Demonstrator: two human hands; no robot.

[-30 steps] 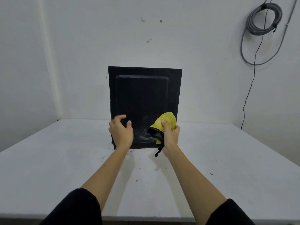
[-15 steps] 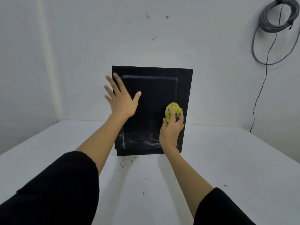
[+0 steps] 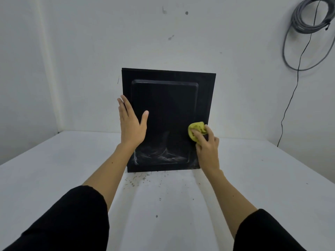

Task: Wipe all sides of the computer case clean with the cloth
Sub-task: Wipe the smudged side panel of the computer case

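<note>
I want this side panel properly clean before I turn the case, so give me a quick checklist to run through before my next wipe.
1. Case steadied: left hand flat on the computer case near its left edge. Ok.
2. Cloth held: right hand grips the yellow cloth against the panel. Ok.
3. Lower panel clean: pale streaks remain. Not ok.
4. Table in front clean: dark crumbs lie there. Not ok.
5. Other sides wiped: hidden. Cannot tell.

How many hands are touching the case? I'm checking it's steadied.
2: the left hand flat on the case's left edge, the right hand pressing the cloth low right.
</note>
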